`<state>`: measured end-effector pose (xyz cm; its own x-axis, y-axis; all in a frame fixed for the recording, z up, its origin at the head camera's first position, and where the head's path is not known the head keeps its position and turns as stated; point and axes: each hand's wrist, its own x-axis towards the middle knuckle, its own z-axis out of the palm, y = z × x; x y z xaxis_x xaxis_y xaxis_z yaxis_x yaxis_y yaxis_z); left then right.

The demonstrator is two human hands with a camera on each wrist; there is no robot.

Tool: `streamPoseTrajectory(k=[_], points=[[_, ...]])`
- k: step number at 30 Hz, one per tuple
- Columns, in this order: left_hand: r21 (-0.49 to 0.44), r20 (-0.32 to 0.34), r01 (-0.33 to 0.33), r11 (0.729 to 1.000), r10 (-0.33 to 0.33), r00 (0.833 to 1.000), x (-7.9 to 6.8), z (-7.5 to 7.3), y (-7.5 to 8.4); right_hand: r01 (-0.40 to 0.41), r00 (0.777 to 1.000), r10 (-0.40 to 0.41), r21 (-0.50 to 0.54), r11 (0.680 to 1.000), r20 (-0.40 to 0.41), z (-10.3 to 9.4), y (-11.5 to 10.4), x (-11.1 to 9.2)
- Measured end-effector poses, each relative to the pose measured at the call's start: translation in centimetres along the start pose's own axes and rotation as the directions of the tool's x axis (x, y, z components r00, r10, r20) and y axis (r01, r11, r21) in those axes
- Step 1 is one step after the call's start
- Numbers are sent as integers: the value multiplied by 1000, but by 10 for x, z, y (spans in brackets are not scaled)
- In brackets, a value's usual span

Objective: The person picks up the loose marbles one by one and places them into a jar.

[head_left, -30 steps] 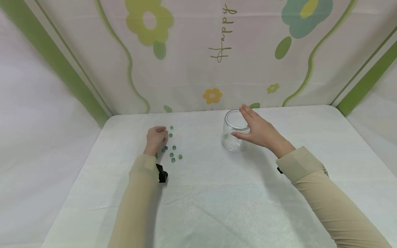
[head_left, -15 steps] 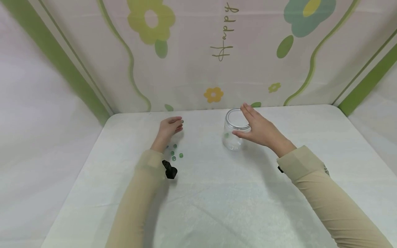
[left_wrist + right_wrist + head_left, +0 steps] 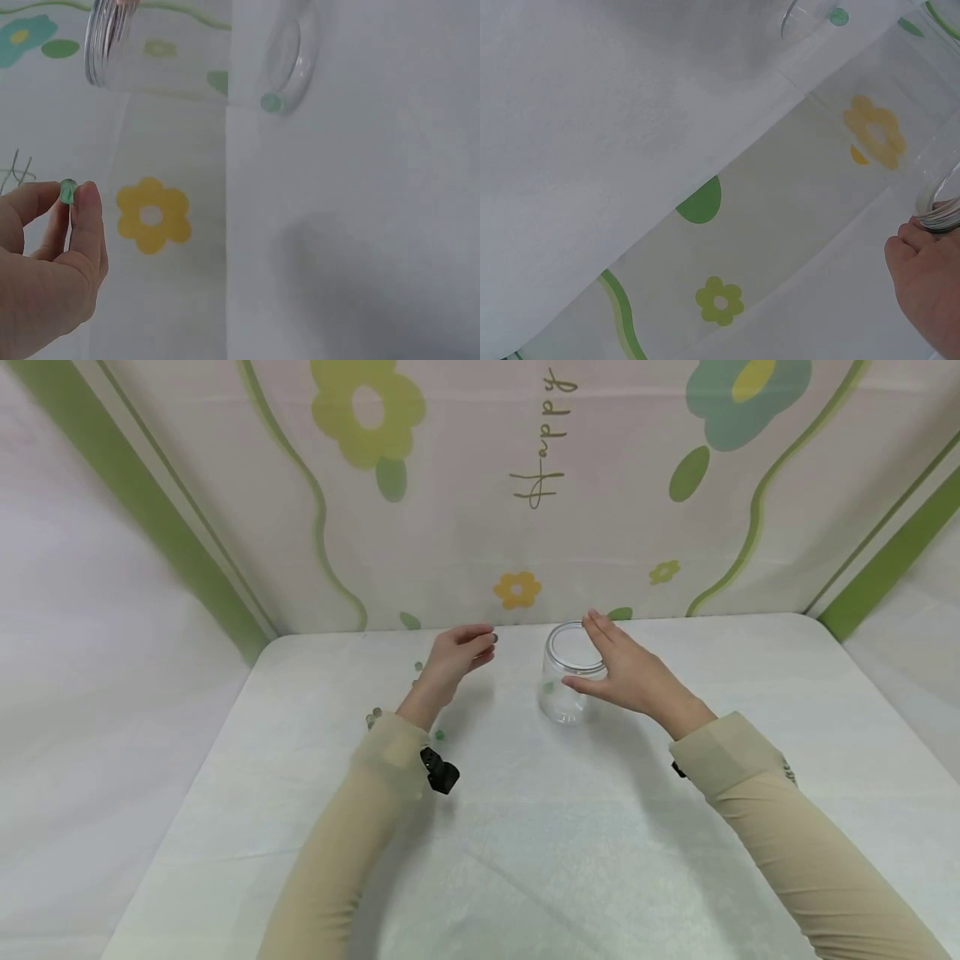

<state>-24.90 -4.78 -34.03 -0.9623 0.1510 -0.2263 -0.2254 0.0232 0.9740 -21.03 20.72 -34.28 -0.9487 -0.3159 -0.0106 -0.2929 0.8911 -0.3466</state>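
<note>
A small green glass marble (image 3: 68, 191) is pinched between thumb and fingertips of my left hand (image 3: 447, 667), which is raised over the far part of the table. To its right stands a clear glass jar (image 3: 553, 702), upright and uncovered. One green marble (image 3: 271, 102) shows at the jar's bottom in the left wrist view. My right hand (image 3: 633, 677) holds the jar at its right side, thumb across the near wall and fingers at the rim. In the right wrist view, that hand's bent fingers (image 3: 915, 234) meet the rim.
More marbles lie on the white-covered table (image 3: 525, 843), one green marble (image 3: 439, 735) beside the left wrist and others partly hidden by the left arm. A patterned cloth backdrop (image 3: 465, 527) rises along the table's far edge.
My left hand has left the marbles, rising and moving right toward the jar with one marble in its fingertips. The right hand and jar stay in place.
</note>
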Motion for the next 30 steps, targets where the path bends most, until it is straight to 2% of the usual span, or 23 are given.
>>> streamPoseTrajectory(k=[4,10,15,23,30], points=[[-2,37,-15,1000,15,999,-4,18,5,-9,1000,9,12,1000,4,0,1,1],[46,83,-37,998,33,996,-8,43,10,-38,999,37,28,999,13,2,4,-1],[61,118,-86,994,78,990,-10,58,10,-36,999,36,30,999,3,2,8,-2],[48,154,-109,993,100,983,-10,71,9,-30,1000,30,15,999,-4,1,10,-3],[51,149,-104,993,95,984,-10,75,9,-29,1000,29,18,999,-1,0,9,-4]])
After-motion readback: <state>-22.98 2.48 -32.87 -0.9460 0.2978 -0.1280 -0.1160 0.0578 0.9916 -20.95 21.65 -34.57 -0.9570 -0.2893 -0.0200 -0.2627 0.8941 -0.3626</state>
